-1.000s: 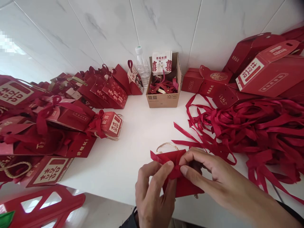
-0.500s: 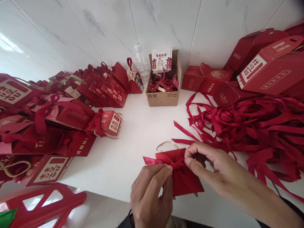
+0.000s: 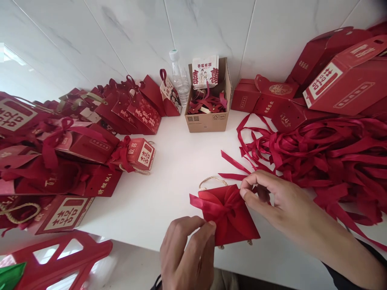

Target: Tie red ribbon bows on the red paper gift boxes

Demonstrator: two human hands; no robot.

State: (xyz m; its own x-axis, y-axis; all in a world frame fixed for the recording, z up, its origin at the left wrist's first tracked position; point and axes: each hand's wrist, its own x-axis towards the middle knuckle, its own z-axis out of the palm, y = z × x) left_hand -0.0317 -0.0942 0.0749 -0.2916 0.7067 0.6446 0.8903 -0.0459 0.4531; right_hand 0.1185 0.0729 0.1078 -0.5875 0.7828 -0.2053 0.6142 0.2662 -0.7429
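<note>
A small red gift box (image 3: 238, 225) lies on the white table, with a red ribbon bow (image 3: 222, 207) knotted across its middle. A gold cord handle (image 3: 211, 179) loops from its far edge, and bits of cord show at the near edge. My left hand (image 3: 187, 249) is closed at the bow's lower left, thumb and fingertips pinched on the ribbon. One ribbon tail (image 3: 196, 200) sticks out free to the left. At the bow's upper right, my right hand (image 3: 272, 205) pinches ribbon between thumb and index finger; its other fingers are curled, and partly hidden.
Loose red ribbons (image 3: 317, 157) are heaped at right, below stacked red boxes (image 3: 347, 80). A cardboard box (image 3: 208, 123) with cards and ribbon pieces stands behind, beside plastic bottles (image 3: 179, 80). Finished-looking gift boxes (image 3: 90, 149) crowd the left; a red plastic stool (image 3: 66, 257) stands below.
My left hand has drawn back down and left from the knot, uncovering more of the bow. My right hand has shifted slightly up and right. The view has tilted a little.
</note>
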